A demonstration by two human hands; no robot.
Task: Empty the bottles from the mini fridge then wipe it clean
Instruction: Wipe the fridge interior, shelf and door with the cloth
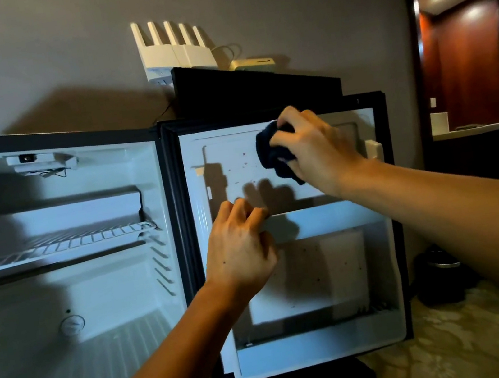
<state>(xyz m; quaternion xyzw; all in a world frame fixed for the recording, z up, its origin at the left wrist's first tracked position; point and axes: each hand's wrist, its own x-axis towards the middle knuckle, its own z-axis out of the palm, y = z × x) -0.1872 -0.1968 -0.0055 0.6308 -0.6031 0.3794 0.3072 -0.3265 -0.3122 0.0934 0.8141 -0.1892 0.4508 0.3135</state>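
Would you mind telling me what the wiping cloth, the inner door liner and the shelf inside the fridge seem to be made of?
The cloth in the right hand looks like soft dark fabric: it bunches and folds.
The inner door liner seems to be moulded white plastic, smooth with a slight sheen and reddish specks.
The shelf looks like white-coated wire, judging by its thin parallel bars.

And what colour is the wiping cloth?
Dark navy, nearly black; cloth shows best in the head view.

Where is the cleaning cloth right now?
The dark cloth is in the right hand, pressed against the upper inside panel of the open fridge door, just right of some reddish specks.
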